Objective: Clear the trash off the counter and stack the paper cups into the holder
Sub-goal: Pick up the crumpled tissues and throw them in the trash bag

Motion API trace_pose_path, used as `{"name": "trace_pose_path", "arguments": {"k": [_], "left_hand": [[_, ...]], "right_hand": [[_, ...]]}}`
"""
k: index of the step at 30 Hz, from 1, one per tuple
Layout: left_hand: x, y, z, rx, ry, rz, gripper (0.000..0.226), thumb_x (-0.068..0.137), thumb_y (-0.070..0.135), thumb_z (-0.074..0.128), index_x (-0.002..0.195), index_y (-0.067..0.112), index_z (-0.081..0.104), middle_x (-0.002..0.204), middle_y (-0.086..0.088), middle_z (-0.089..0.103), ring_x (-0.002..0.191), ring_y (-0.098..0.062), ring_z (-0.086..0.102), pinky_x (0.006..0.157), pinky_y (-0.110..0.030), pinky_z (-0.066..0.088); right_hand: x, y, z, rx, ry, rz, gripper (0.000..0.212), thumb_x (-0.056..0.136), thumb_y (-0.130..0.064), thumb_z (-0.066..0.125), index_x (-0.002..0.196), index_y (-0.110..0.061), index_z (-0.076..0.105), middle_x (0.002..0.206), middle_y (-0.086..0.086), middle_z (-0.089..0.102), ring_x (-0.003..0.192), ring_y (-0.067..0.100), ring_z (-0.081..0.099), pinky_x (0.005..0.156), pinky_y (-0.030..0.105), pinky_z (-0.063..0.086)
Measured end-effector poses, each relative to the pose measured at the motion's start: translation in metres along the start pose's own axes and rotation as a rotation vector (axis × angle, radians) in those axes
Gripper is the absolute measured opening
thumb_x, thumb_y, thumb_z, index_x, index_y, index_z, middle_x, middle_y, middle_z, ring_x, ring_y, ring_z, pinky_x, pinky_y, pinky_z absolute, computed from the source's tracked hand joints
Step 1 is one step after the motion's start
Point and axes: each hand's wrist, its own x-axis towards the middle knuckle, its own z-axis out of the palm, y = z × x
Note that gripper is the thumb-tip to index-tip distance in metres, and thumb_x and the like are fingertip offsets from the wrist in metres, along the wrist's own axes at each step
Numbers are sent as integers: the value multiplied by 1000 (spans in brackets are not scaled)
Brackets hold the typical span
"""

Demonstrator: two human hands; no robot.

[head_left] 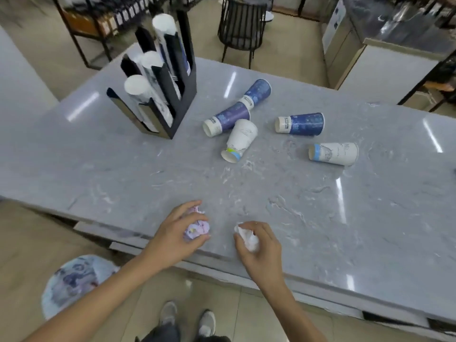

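My left hand (172, 236) is closed around a crumpled purple-white paper ball (197, 227) near the counter's front edge. A crumpled white paper ball (248, 236) sits in the grip of my right hand (261, 248), just to the right. Several paper cups lie on their sides farther back: blue ones (256, 91), (228, 120), (302, 123) and white ones (240, 140), (335, 153). At the back left stands a black cup holder (177, 99) with stacks of cups in its slots.
The grey marble counter (123, 169) runs across the view. On the floor at the lower left stands a trash bin (71, 282) with paper in it. A black chair (243, 25) and a steel cabinet (385, 58) stand behind the counter.
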Motion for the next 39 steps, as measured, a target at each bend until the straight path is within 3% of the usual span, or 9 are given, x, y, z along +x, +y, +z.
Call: {"name": "trace_pose_path", "arguments": {"k": [4, 10, 19, 22, 26, 30, 32, 35, 39], "left_hand": [[-51, -10, -41, 55, 128, -59, 32, 79, 10, 86, 109, 14, 75, 145, -5, 53, 131, -19, 56, 109, -31, 46], [-138, -46, -96, 78, 357, -220, 32, 78, 11, 87, 108, 15, 76, 143, -2, 55, 128, -11, 55, 107, -17, 42], [-258, -124, -148, 86, 513, -395, 37, 76, 15, 87, 107, 27, 72, 139, 3, 53, 130, -9, 51, 105, -37, 48], [-295, -157, -161, 92, 533, -468, 36, 74, 20, 86, 107, 26, 72, 136, 1, 54, 125, -17, 56, 98, -42, 55], [-341, -202, -171, 48, 524, -597, 31, 77, 40, 72, 107, 36, 67, 136, 15, 46, 125, -13, 52, 97, -29, 51], [-373, -245, -170, 0, 528, -756, 34, 76, 15, 81, 108, 23, 71, 135, 8, 46, 127, -21, 53, 102, -33, 49], [-384, -269, -167, -25, 545, -836, 39, 76, 8, 81, 112, 13, 71, 133, 2, 48, 126, -20, 53, 104, -19, 43], [-392, -305, -163, -65, 573, -925, 43, 75, 17, 79, 116, 9, 69, 124, 4, 53, 118, -10, 55, 95, 0, 35], [-392, -365, -144, -61, 586, -991, 42, 83, 20, 79, 124, 17, 69, 140, -5, 50, 129, -21, 48, 105, -32, 46]], "right_hand": [[-6, -30, 44, 29, -135, -91, 24, 85, -16, 80, 100, -31, 68, 100, -21, 63, 98, -7, 60, 85, 5, 41], [-27, -74, 128, 62, -371, -206, 19, 86, -16, 81, 102, -21, 72, 100, -10, 67, 97, 0, 64, 84, 9, 45], [-75, -134, 249, 39, -608, -320, 20, 85, -13, 78, 103, -20, 71, 100, -8, 68, 98, -2, 61, 87, 9, 44], [-98, -147, 293, -8, -676, -333, 21, 84, -11, 77, 104, -16, 72, 101, -5, 69, 94, 0, 62, 86, 12, 48], [-126, -152, 354, -75, -775, -328, 20, 85, -10, 77, 104, -11, 72, 101, 2, 71, 93, 10, 65, 84, 20, 53], [-146, -149, 409, -111, -853, -295, 27, 85, -13, 78, 111, -9, 71, 104, 5, 72, 95, 18, 68, 84, 17, 49], [-154, -143, 437, -112, -890, -266, 30, 85, -13, 78, 114, -10, 70, 109, 5, 71, 100, 18, 67, 88, 20, 49], [-162, -124, 483, -137, -917, -328, 29, 83, -10, 80, 111, -9, 72, 108, 6, 73, 101, 19, 67, 91, 17, 47], [-167, -76, 550, -142, -1014, -322, 27, 84, -12, 81, 109, -6, 71, 106, 9, 72, 99, 21, 68, 93, 15, 47]]}}
